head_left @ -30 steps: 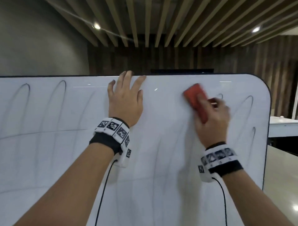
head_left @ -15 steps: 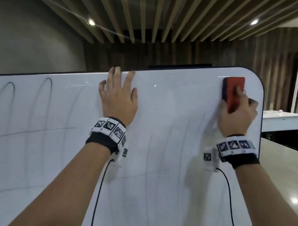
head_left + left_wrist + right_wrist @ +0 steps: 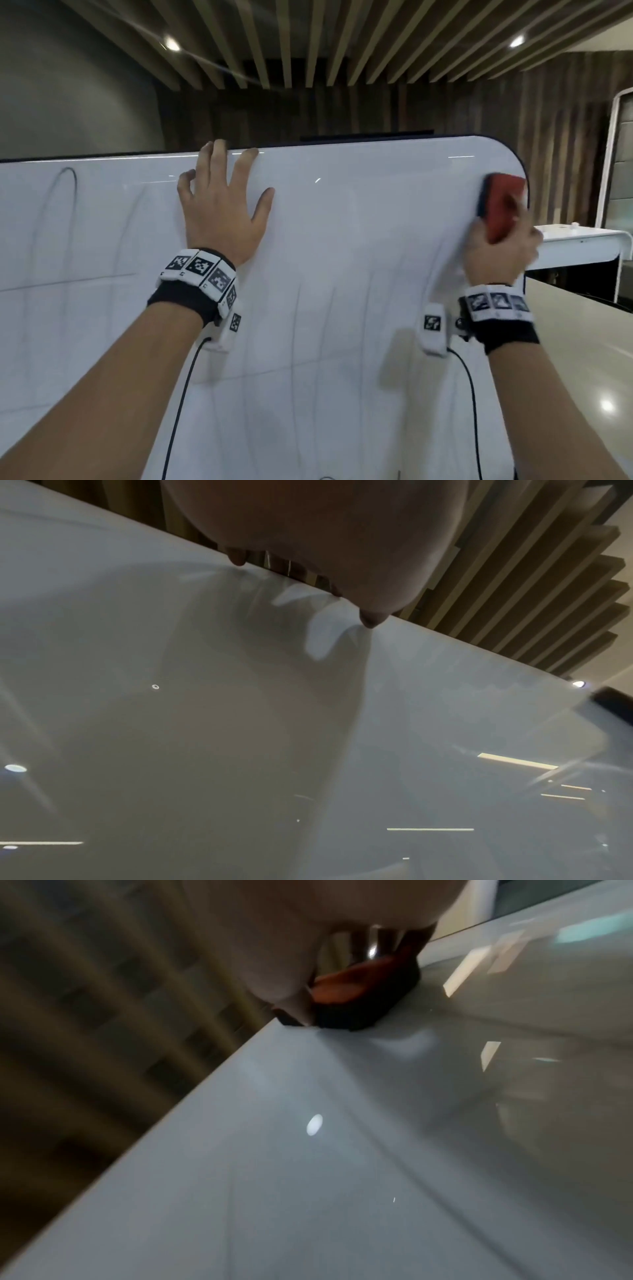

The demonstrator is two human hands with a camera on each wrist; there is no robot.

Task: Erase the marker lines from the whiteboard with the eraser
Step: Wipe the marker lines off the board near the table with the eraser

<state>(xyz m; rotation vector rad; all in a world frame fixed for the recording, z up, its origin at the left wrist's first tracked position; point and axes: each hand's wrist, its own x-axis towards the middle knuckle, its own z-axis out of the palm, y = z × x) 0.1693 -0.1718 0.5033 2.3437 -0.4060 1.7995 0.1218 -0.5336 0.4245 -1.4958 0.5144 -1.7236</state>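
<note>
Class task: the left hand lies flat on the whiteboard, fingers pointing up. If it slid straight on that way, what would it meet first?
The left hand would meet the whiteboard's dark top edge first; its fingertips already reach it. Beyond looks like open air, though depth is unclear.

- Head view looks forward at the upright whiteboard (image 3: 342,257), near.
- Left wrist view skims its top edge.
- Right wrist view, blurred, seemingly skims its right edge; all share it.
</note>
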